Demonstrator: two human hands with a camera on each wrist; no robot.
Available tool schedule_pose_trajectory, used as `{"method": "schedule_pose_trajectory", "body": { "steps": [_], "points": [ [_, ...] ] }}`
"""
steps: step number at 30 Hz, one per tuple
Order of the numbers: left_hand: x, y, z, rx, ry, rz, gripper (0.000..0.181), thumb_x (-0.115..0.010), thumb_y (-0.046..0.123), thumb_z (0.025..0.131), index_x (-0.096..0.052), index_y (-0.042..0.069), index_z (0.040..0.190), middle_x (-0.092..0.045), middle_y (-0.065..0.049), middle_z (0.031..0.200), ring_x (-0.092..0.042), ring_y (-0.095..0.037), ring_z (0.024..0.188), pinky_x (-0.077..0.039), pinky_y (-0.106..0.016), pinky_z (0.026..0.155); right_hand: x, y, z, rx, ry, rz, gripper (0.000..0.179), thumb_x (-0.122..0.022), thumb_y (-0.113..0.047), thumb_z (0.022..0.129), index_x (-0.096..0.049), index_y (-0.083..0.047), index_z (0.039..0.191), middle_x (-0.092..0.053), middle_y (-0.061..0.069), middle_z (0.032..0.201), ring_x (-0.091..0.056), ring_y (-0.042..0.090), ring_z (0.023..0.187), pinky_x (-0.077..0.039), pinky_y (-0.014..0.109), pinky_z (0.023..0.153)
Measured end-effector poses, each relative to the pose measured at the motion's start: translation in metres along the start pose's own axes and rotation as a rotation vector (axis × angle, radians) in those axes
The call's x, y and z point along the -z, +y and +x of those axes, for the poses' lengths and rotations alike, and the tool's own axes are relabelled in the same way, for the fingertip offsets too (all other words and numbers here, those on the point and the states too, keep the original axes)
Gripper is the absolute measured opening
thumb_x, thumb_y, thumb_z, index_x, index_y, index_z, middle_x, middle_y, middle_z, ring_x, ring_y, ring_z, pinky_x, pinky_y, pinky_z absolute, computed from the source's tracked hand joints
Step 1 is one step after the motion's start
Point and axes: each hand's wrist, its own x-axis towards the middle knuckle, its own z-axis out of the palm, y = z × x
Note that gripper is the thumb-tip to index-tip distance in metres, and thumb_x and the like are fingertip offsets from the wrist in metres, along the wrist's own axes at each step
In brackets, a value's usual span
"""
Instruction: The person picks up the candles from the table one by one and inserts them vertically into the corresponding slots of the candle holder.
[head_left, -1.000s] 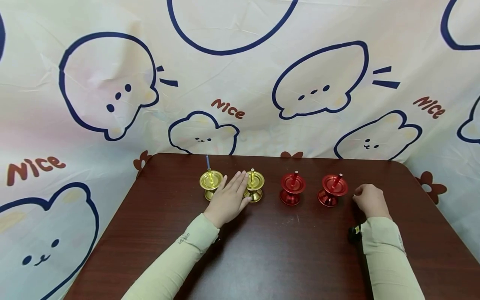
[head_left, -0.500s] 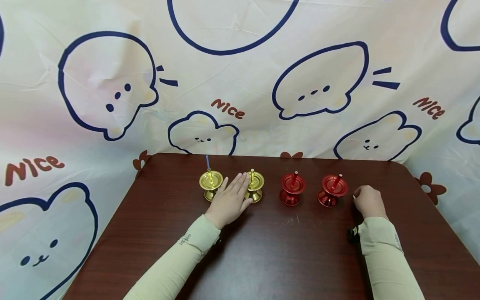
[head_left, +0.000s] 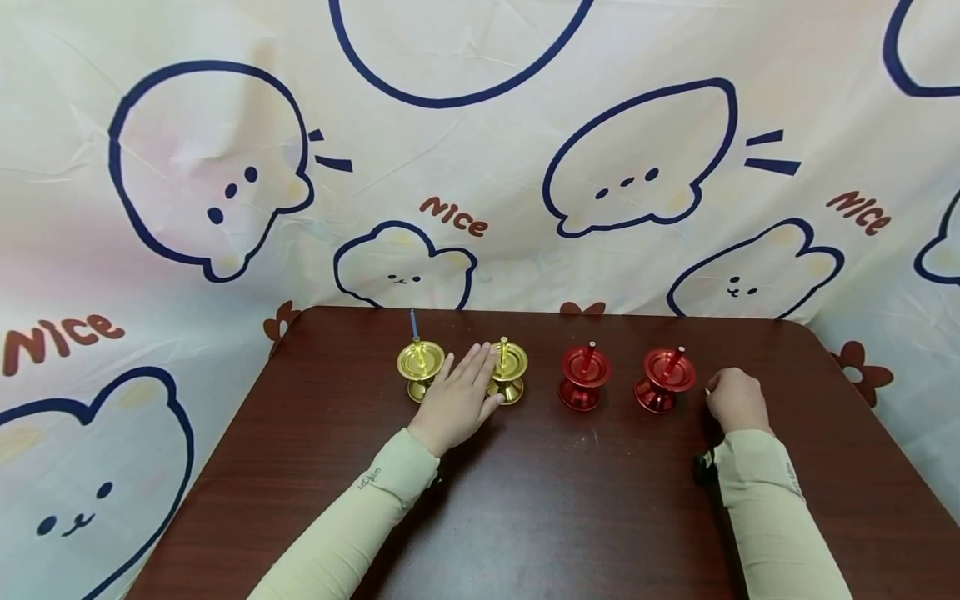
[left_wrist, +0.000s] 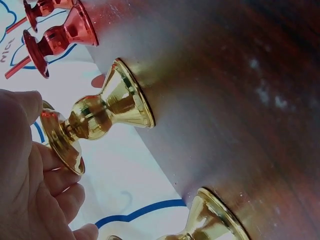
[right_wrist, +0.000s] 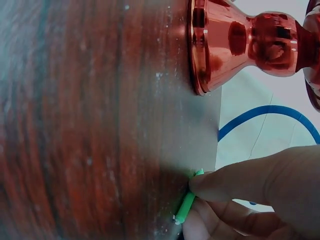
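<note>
Plainly, at the far left a gold candlestick (head_left: 419,367) stands upright with a thin blue candle (head_left: 413,324) rising from its central post. Just beside it comes the left hand (head_left: 454,404), back of the hand uppermost, its forearm in a pale green sleeve (head_left: 348,517) slanting in from the lower left. In the head view its fingers lie nearly straight and close together, pointing away from the body, with the thumb spread off to the right; in the left wrist view thumb and fingers sit either side of the dish of the second gold candlestick (head_left: 511,371), touching its rim, though how firmly cannot be told. That candlestick stands upright on the dark wooden table (head_left: 555,508). Next come two upright red candlesticks, the inner one (head_left: 584,380) and the outer one (head_left: 664,382), well apart from the left hand. Right of the outer one is the right hand (head_left: 738,400), low over the tabletop, forearm running straight up from the lower right, thumb and forefinger pinched on a short green candle (right_wrist: 186,207), which slants near the wood, the remaining fingers folded beneath.
</note>
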Motion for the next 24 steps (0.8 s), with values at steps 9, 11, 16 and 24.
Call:
{"method": "schedule_pose_trajectory", "body": {
  "steps": [9, 11, 16, 24],
  "points": [
    [0.0004, -0.0002, -0.0006, 0.002, 0.008, -0.01, 0.068, -0.049, 0.042, 0.107, -0.03, 0.001, 0.158, -0.03, -0.015, 0.164, -0.026, -0.027, 0.152, -0.021, -0.053, 0.121, -0.0028, -0.001, -0.0007, -0.027, -0.014, 0.015, 0.021, -0.065, -0.001, 0.088, -0.067, 0.016, 0.1, -0.066, 0.034, 0.102, -0.062, 0.05, 0.093, -0.052, 0.06, 0.081],
    [0.0002, -0.0003, -0.0009, 0.001, 0.009, -0.01, 0.068, -0.048, 0.042, 0.107, -0.03, 0.001, 0.158, -0.03, -0.015, 0.164, -0.026, -0.027, 0.152, -0.022, -0.054, 0.121, -0.0033, -0.0011, -0.0007, -0.024, -0.009, 0.02, 0.02, -0.066, -0.001, 0.088, -0.068, 0.016, 0.1, -0.066, 0.034, 0.102, -0.062, 0.051, 0.094, -0.052, 0.06, 0.082],
    [0.0005, -0.0003, -0.0012, -0.001, 0.009, -0.021, 0.067, -0.049, 0.041, 0.107, -0.031, 0.001, 0.158, -0.031, -0.015, 0.163, -0.027, -0.027, 0.152, -0.023, -0.054, 0.121, -0.0037, -0.0012, -0.0013, -0.02, 0.011, 0.042, 0.019, -0.067, -0.001, 0.087, -0.069, 0.015, 0.097, -0.067, 0.032, 0.1, -0.061, 0.05, 0.094, -0.051, 0.059, 0.082],
    [0.0005, -0.0007, -0.0012, 0.002, 0.013, -0.036, 0.067, -0.05, 0.04, 0.107, -0.032, 0.001, 0.158, -0.031, -0.015, 0.163, -0.027, -0.027, 0.152, -0.022, -0.054, 0.121, -0.006, 0.0024, -0.0045, -0.034, 0.052, 0.121, 0.019, -0.065, -0.003, 0.087, -0.069, 0.013, 0.097, -0.067, 0.029, 0.095, -0.059, 0.048, 0.091, -0.051, 0.056, 0.075]
  ]
}}
